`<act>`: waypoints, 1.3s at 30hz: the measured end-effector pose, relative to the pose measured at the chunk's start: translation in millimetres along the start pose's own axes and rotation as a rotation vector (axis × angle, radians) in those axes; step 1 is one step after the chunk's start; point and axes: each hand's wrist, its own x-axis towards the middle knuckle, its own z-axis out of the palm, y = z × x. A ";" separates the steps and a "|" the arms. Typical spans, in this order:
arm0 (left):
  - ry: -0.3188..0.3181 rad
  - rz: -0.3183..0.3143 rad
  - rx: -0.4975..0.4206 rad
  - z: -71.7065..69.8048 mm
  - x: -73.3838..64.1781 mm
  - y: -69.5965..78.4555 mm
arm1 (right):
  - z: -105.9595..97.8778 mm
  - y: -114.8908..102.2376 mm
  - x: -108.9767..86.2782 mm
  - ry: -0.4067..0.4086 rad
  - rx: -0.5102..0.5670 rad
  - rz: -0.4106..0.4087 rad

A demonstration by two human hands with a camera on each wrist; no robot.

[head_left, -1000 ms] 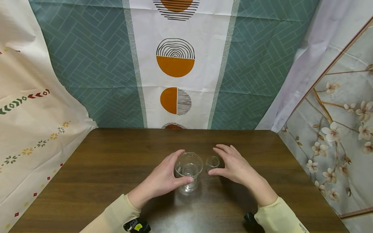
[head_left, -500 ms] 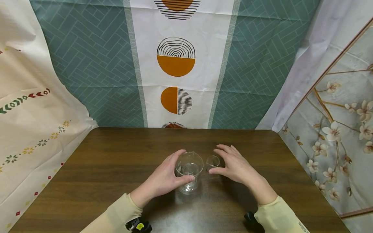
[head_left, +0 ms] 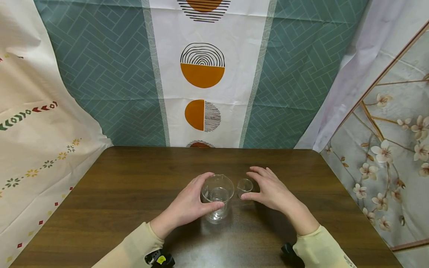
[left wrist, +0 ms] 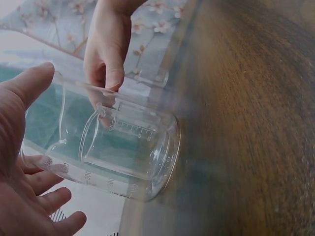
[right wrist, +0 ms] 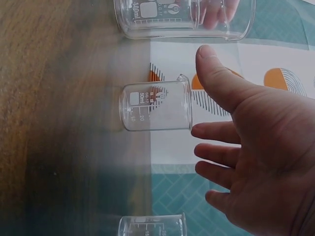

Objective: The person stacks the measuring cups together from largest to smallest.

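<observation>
A large clear glass beaker stands upright on the brown table, with a smaller beaker nested inside it. My left hand is curved round the large beaker's upper part, thumb on the near side and fingers behind. To its right stands a small 50 ml beaker. My right hand is beside this small beaker, thumb and fingers spread apart and relaxed, gripping nothing. In the right wrist view, the fingertips are near the small beaker's rim; whether any touches it I cannot tell.
Another small glass beaker shows at the bottom of the right wrist view; in the head view it does not show. The wooden table ends at a patterned teal and white cloth hung behind. Flowered fabric hangs on the right.
</observation>
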 end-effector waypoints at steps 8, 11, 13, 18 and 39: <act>0.009 0.019 0.001 0.1 0.6 -0.5 | -0.1 2.6 0.7 0.004 0.000 -0.004; 0.012 0.025 0.008 0.0 1.0 0.0 | 0.2 3.4 1.1 -0.001 0.004 -0.001; 0.013 0.027 0.011 0.1 1.1 -0.1 | 0.4 3.6 1.4 -0.006 0.005 0.000; 0.017 0.026 0.011 0.7 1.1 -1.0 | 1.2 3.8 2.1 -0.012 0.011 0.004; 0.011 0.024 0.009 -0.8 0.3 0.0 | 6.3 8.6 2.9 -0.005 0.008 -0.050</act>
